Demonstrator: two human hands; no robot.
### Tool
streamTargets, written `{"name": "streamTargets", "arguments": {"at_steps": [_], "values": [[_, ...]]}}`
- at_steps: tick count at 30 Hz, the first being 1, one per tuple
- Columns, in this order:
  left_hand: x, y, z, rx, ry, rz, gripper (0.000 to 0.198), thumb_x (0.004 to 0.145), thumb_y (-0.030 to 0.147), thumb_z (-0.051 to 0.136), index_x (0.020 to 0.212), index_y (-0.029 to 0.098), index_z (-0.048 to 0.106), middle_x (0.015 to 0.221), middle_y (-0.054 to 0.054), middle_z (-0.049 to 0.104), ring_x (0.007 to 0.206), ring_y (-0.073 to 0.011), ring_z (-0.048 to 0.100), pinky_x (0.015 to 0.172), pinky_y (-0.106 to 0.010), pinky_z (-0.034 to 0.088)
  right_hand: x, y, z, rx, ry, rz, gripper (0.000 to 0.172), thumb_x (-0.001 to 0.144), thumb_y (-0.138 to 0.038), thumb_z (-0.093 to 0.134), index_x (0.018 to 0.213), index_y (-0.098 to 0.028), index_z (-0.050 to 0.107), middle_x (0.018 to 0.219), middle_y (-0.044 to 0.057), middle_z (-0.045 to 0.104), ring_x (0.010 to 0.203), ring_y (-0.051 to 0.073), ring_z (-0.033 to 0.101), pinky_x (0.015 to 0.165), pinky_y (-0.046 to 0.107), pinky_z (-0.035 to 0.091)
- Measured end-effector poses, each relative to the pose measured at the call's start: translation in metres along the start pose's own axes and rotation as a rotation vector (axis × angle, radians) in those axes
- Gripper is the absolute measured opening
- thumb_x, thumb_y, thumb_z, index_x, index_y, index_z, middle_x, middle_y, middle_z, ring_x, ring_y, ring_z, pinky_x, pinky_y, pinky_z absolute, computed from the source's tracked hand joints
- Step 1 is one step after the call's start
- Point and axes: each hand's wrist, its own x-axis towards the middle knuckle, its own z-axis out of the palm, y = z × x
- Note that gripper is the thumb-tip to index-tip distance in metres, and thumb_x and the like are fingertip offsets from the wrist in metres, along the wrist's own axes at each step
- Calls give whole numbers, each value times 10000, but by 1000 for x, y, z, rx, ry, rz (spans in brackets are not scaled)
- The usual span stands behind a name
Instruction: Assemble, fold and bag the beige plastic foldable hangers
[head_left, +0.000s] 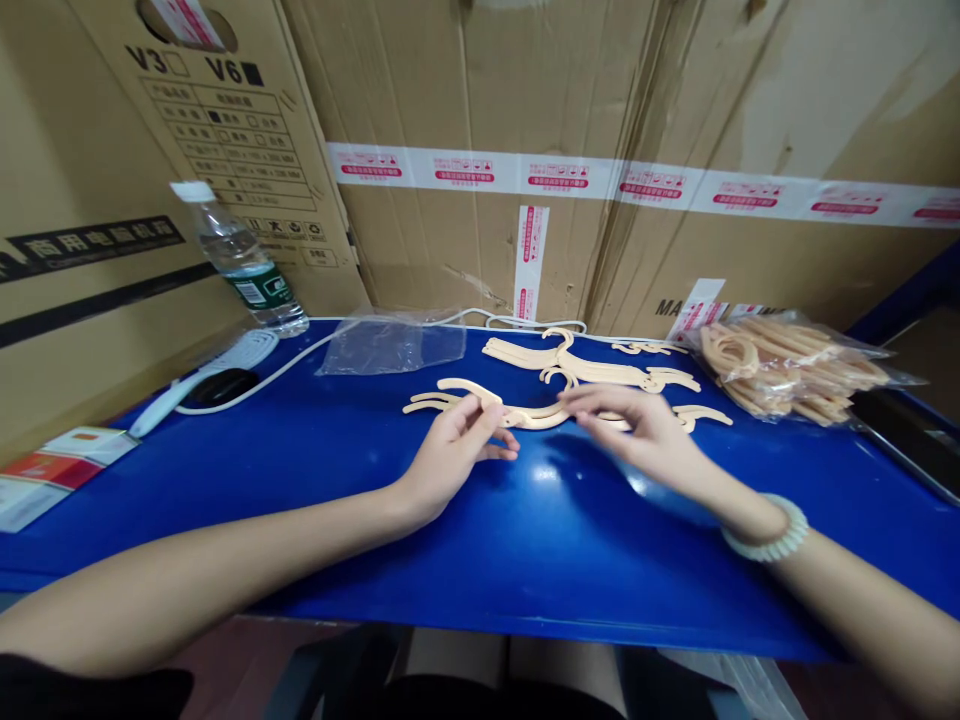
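Observation:
My left hand (pixel 454 450) pinches a peach-coloured plastic folding hanger (pixel 534 418) between thumb and fingers. One arm of it points up to the left, and a curved part runs right toward my other hand. My right hand (pixel 641 430) is at that right end, its fingers stretched out and the thumb apart from them. The fingertips overlap the hanger's end in view; whether they touch it I cannot tell. Behind the hands, more hangers (pixel 517 354) of the same kind lie on the blue table (pixel 465 560), hooks pointing away, some partly hidden by my right hand.
A clear bag of hangers (pixel 787 365) lies at the right beside a dark flat object (pixel 911 445). An empty-looking plastic bag (pixel 394 345), a water bottle (pixel 255 270), a white cable (pixel 300 355), a black mouse-like object (pixel 221 387) and a red-white box (pixel 60 465) are leftward. Cardboard boxes (pixel 450 240) stand behind.

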Motion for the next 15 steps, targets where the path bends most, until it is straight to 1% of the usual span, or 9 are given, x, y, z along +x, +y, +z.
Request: {"name": "streamTargets", "arguments": {"at_steps": [2,3,4,6,7,9,11,15], "values": [[3,3,-3,-17,12,-19,371,842,470,750,875,155,558,849,-26,684,683,-128,667,644,-278,584,5,32,-19,-306,119,17,260,930,-276,554,1092,-195,740,1123,120,742,1083,292,663,997,487,494],[5,5,-5,-20,14,-25,352,854,448,740,881,154,547,870,-39,700,666,-127,666,631,-278,578,6,48,-28,-431,108,39,271,912,-261,557,1094,-174,738,1103,137,742,1083,317,649,998,513,483],[8,7,-6,-20,22,-24,326,865,417,731,892,152,545,887,-54,712,655,-127,666,624,-279,572,7,63,-34,-519,68,56,259,888,-254,574,1058,-160,745,1072,152,743,1065,336,643,981,526,487],[13,12,-8,-20,56,-11,256,883,341,708,905,145,544,897,-75,727,645,-131,666,619,-281,561,9,87,-42,-617,-7,75,248,878,-247,573,1035,-165,745,1064,153,730,1046,336,632,956,509,499],[16,14,-10,-21,80,-5,216,891,301,689,907,142,545,887,-79,729,639,-132,664,621,-283,556,10,95,-44,-643,-30,76,237,877,-249,573,1024,-169,742,1055,151,721,1040,333,627,945,498,503],[21,19,-12,-26,126,-8,144,904,241,647,897,136,549,846,-73,722,620,-127,654,623,-280,544,12,103,-42,-670,-41,68,210,883,-258,574,994,-169,728,1023,148,705,1023,326,617,935,484,500],[25,24,-15,-33,155,-17,117,890,208,641,872,134,553,810,-57,706,604,-117,642,616,-266,528,15,106,-39,-667,-22,63,189,884,-270,579,953,-152,710,982,158,692,988,324,613,922,479,495],[29,29,-20,-36,152,13,233,778,230,775,851,138,574,821,-34,689,629,-106,633,621,-243,500,21,111,-35,-636,18,66,163,868,-268,591,912,-149,693,935,164,699,949,331,611,886,478,491]]}}
